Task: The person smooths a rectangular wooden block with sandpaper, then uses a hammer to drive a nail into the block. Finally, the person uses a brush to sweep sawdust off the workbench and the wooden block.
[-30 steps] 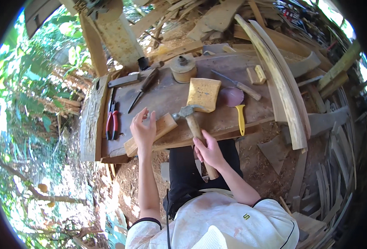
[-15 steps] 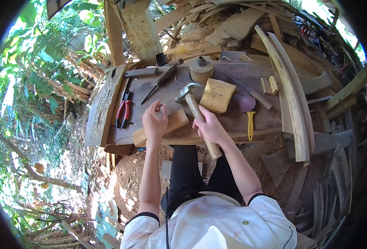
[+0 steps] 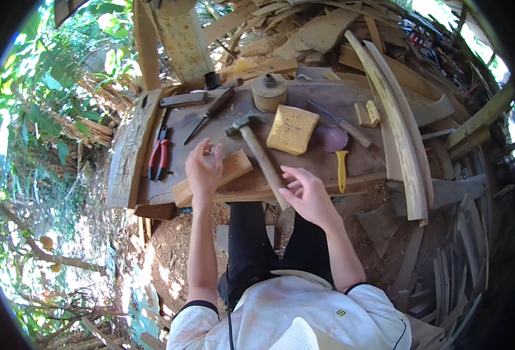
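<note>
A claw hammer [image 3: 258, 150] lies on the wooden workbench [image 3: 356, 166], its head toward the back and its handle end past the front edge. My right hand [image 3: 306, 192] is just right of the handle, fingers apart and holding nothing. Over the left part of a short wooden block [image 3: 234, 167], my left hand [image 3: 204, 169] is raised with its fingers spread; whether the palm touches the block is hidden. Right of the hammer sits a yellow sponge-like block [image 3: 292, 129]. Beyond it are a scraper with a yellow handle [image 3: 342, 170] and a thin tool with a wooden handle [image 3: 355, 133].
Red-handled pliers [image 3: 159, 156], a chisel-like tool [image 3: 209, 115] and a grey sharpening stone [image 3: 183, 99] lie on the bench's left. A round can [image 3: 269, 93] stands at the back. Long curved boards [image 3: 394, 125] lean along the right side. Scrap wood [image 3: 315, 35] is piled behind.
My right hand has let go of the hammer, which now lies on the bench, and has opened beside its handle. The whole view has shifted slightly; my left hand keeps its place over the block.
</note>
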### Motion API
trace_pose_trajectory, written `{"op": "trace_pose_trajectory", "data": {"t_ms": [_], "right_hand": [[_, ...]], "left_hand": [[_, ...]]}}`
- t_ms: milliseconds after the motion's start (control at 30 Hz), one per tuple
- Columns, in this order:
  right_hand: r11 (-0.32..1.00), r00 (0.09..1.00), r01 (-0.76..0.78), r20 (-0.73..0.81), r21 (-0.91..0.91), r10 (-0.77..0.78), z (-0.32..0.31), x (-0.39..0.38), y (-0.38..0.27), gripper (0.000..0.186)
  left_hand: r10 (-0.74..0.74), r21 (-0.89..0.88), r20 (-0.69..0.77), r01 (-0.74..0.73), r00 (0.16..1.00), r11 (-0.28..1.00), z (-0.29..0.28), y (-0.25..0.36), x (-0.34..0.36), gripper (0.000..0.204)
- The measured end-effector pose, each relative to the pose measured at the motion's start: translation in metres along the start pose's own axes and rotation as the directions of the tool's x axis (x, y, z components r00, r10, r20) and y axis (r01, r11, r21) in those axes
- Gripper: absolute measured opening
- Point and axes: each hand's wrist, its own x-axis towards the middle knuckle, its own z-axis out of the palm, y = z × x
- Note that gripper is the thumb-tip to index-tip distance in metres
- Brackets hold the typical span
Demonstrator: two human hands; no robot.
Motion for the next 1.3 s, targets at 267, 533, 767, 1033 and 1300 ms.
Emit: {"op": "trace_pose_trajectory", "data": {"t_ms": [267, 533, 767, 1033, 1300], "right_hand": [[0.873, 0.771, -0.293, -0.637, -0.389, -0.025, -0.059, -0.048, 0.049, 0.031], [0.974, 0.652, 0.010, -0.740, 0.226, 0.165, -0.052, -0.052, 0.075, 0.026], [0.876, 0.364, 0.405, -0.925, 0.260, 0.107, -0.085, -0.040, 0.067, 0.021], [0.901, 0.685, 0.434, -0.662, 0.033, -0.305, -0.049, 0.006, 0.026, 0.021], [0.922, 0.642, 0.341, -0.672, -0.182, -0.370, -0.084, 0.078, 0.031, 0.020]], "left_hand": [[-0.021, -0.041, 0.027, 0.023, 0.999, 0.999, 0.001, 0.000, 0.001, 0.038], [-0.036, -0.020, 0.001, 0.036, 0.999, 0.999, 0.000, 0.003, 0.001, 0.040], [-0.053, -0.043, -0.002, 0.053, 0.999, 0.998, -0.001, 0.004, 0.002, 0.041], [-0.028, -0.033, -0.004, 0.028, 1.000, 0.999, -0.003, 0.002, 0.001, 0.041], [-0.010, -0.019, -0.012, 0.010, 1.000, 1.000, 0.001, 0.006, 0.002, 0.040]]}}
